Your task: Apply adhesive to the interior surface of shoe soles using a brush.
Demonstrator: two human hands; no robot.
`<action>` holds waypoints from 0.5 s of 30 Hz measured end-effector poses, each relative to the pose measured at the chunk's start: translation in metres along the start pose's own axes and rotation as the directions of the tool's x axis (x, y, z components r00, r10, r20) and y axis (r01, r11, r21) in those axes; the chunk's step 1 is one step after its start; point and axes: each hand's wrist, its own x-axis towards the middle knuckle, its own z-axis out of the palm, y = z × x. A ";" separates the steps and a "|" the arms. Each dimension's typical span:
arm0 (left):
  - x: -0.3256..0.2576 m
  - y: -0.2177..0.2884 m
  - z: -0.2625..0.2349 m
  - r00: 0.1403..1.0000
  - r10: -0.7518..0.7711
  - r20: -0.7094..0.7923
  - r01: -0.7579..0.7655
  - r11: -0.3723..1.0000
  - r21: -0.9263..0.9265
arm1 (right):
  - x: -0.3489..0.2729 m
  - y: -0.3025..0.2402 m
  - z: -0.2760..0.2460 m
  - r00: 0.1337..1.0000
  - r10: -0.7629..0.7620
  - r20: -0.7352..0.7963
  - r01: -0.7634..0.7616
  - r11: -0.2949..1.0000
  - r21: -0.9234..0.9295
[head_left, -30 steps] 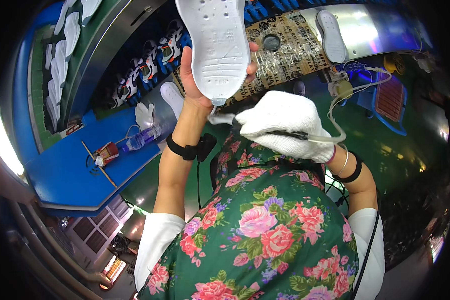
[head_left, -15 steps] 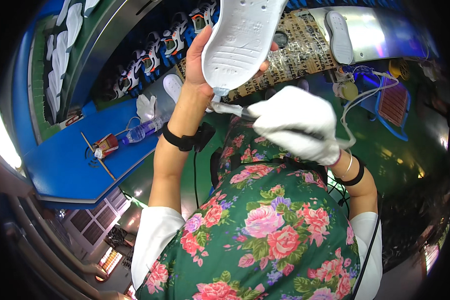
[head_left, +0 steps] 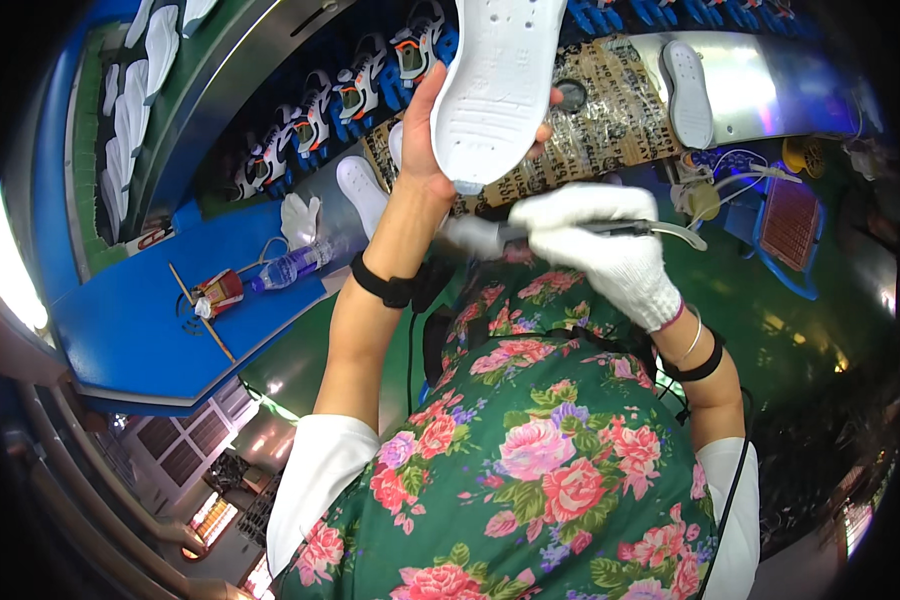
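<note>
My left hand (head_left: 425, 150) is bare and wraps a white shoe sole (head_left: 495, 110), thumb along its left edge and fingertips at the right edge. The sole is held up with its toe or heel end toward me; its far end leaves the picture. In a white knit glove, my right hand (head_left: 600, 250) grips a brush (head_left: 475, 237) with a dark handle. The brush's head is blurred and lies just below the sole's near end, apart from it. A pale curved tube shows at the handle's back end.
Several shoes (head_left: 360, 90) stand in a row along the back left. Another white sole (head_left: 688, 95) lies on the metal surface, right of taped cardboard (head_left: 615, 110). A second sole (head_left: 362, 195) rests near my left forearm. A blue table (head_left: 140, 330) holds a bottle (head_left: 292, 265) and a glove (head_left: 300, 218).
The brush has moved from touching near the sole's lower end to slightly below it, and my right hand has turned flatter. The sole and my left hand have shifted slightly right.
</note>
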 end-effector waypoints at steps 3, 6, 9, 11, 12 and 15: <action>-0.002 -0.004 0.006 0.998 0.007 -0.057 -0.008 1.000 -0.014 | 0.003 -0.006 -0.008 0.995 0.096 -0.020 -0.081 0.920 0.383; -0.007 -0.020 0.011 0.945 0.095 -0.313 -0.087 0.995 0.040 | 0.014 -0.017 -0.024 0.969 -0.128 -0.213 0.110 0.989 -0.095; -0.012 -0.029 0.010 0.985 -0.005 -0.172 0.002 1.000 -0.019 | 0.036 -0.032 -0.048 0.902 -0.426 -0.076 0.334 0.797 -0.504; -0.012 -0.038 0.009 0.985 -0.038 -0.166 0.035 0.999 -0.027 | 0.052 -0.042 -0.064 0.791 -0.610 -0.042 0.448 0.625 -0.639; -0.012 -0.039 0.008 0.984 -0.070 -0.164 0.066 0.997 -0.033 | 0.064 -0.049 -0.072 0.673 -0.738 0.046 0.511 0.420 -0.750; -0.009 -0.038 0.008 0.991 -0.063 -0.116 0.059 0.998 -0.039 | 0.067 -0.047 -0.070 0.561 -0.810 0.170 0.549 0.210 -0.809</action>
